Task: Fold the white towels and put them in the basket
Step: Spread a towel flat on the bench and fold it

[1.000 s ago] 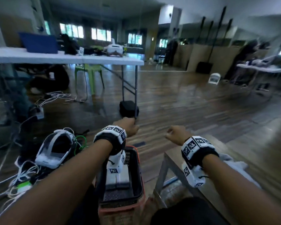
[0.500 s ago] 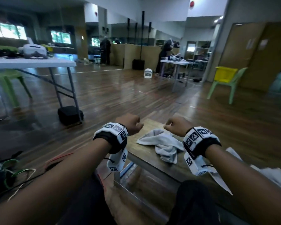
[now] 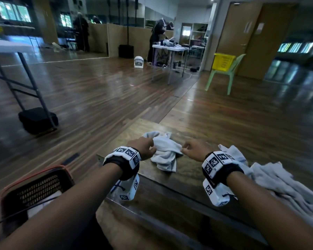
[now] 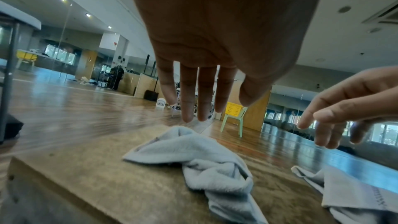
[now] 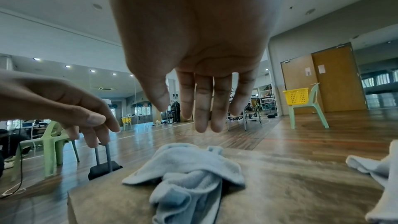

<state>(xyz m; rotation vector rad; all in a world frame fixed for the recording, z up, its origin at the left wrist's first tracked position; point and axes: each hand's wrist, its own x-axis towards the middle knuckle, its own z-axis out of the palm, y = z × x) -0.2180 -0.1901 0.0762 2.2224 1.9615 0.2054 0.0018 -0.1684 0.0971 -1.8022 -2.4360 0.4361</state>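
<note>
I see my left hand (image 3: 143, 147) and right hand (image 3: 194, 149) hovering with relaxed, empty fingers just above the crumpled white towel (image 3: 165, 152) on the wooden table (image 3: 193, 179).

No readable text — wrist bands (image 3: 217, 162) carry only coded squares.

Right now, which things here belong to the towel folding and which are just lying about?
Job:
crumpled towel on the table
towel pile at right
dark basket
left hand and right hand, open above the towel

Lying about:
yellow basket on green chair
folding table
</note>
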